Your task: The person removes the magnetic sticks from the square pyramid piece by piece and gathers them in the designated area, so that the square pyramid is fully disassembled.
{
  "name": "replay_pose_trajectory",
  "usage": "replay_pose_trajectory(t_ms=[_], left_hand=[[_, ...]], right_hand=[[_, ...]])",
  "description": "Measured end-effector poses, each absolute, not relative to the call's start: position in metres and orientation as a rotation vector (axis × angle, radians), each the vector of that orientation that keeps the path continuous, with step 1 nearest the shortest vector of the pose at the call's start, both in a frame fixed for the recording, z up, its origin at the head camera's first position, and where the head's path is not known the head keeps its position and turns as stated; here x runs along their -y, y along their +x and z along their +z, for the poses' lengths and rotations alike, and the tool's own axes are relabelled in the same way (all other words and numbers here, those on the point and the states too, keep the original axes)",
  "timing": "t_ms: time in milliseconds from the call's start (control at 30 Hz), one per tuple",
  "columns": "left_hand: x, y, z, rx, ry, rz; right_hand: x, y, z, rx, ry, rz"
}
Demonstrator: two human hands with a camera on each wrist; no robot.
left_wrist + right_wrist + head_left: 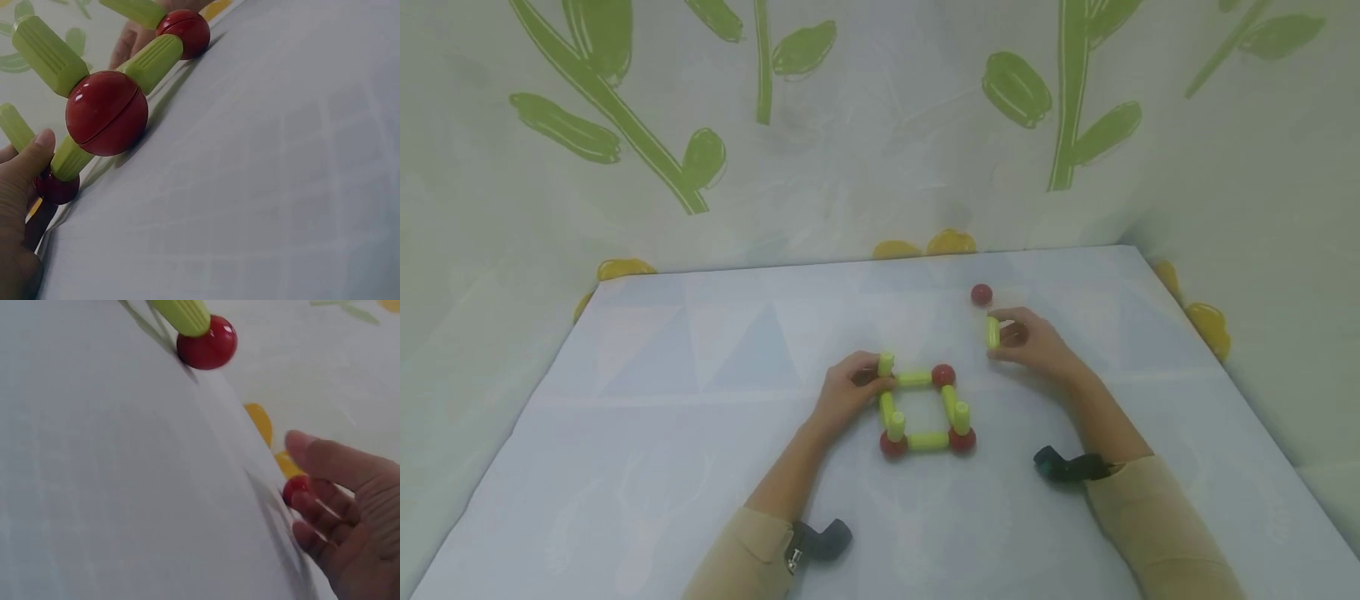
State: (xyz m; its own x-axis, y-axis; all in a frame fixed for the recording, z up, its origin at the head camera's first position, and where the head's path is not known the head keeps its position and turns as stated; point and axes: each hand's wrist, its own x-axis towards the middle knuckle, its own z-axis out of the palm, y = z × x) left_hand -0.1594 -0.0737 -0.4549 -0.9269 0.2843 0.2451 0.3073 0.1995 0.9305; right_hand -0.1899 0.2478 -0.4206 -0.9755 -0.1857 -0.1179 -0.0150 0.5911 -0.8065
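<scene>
A square frame of light green ribbed rods and red balls lies on the table. Short green rods stand upright on both near corners and on the far left one; no upright rises from the far right ball. My left hand holds the far left corner, thumb against it; the ball there, mostly covered in the head view, shows as a dark red ball in the left wrist view. To the right of the frame, my right hand pinches a loose green rod upright between thumb and fingers.
One loose red ball sits beyond my right hand, near the table's far edge. The pale patterned tabletop meets a white backdrop printed with green leaves. Both wrists wear dark camera mounts.
</scene>
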Motion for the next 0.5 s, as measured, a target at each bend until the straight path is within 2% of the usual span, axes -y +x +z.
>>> replay_pose_trajectory(t_ms=[267, 500], left_hand=[[0.0750, -0.1612, -0.4579, 2.396, -0.632, -1.914], [0.0748, -0.1593, -0.4542, 2.449, -0.573, -1.926]], right_hand=[[-0.2563, -0.1920, -0.4246, -2.632, -0.326, -1.251], [-0.2561, -0.1935, -0.4286, -2.625, -0.303, -1.174]])
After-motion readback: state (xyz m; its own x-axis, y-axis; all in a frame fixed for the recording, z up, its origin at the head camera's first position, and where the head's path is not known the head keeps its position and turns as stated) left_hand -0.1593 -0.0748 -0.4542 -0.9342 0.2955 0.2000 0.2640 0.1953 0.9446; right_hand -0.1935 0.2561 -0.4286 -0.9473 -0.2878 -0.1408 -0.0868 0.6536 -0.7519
